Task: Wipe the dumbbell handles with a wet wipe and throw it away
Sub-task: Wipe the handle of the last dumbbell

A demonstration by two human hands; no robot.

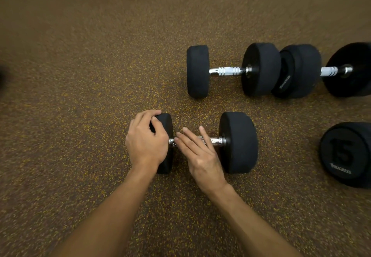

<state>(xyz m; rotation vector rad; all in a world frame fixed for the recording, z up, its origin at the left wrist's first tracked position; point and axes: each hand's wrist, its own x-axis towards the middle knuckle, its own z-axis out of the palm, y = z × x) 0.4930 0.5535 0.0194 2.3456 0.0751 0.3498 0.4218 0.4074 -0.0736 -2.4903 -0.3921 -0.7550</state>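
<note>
We look down at the floor [80, 96], brown rubber w/ yellow flecks, blurry toward the edges. The near dumbbell [239, 142] lies on it at centre, axis running left-right. Our left hand [147, 142] is clamped over its left head: fingers curl over the top rim, thumb on the outer face. That head is mostly hidden, only the black edge shows above and below the hand. Our right hand [200, 154] is laid flat over the handle [216, 140], fingers straight and slightly spread, pointing up-left, grasping nothing we can see. Only short chrome bits of the handle show, one by the right head and a sliver between the hands. The mid section is covered, and whatever is under the palm is hidden. We can't tell if the fingers press on the bar or sit just above it.

Farther off, upper right, a 2nd dumbbell [197, 71] lies parallel, its knurled bar in full view. Its right head touches or overlaps a 3rd dumbbell [299, 71]; we can't tell which. The 3rd's far head is cut off by the right edge. Lower right, a black head marked 15 [345, 154] faces us, also cut off at the frame edge, brand text too small to read. A dark smear [3, 76] at the left edge is too blurred to ID.
</note>
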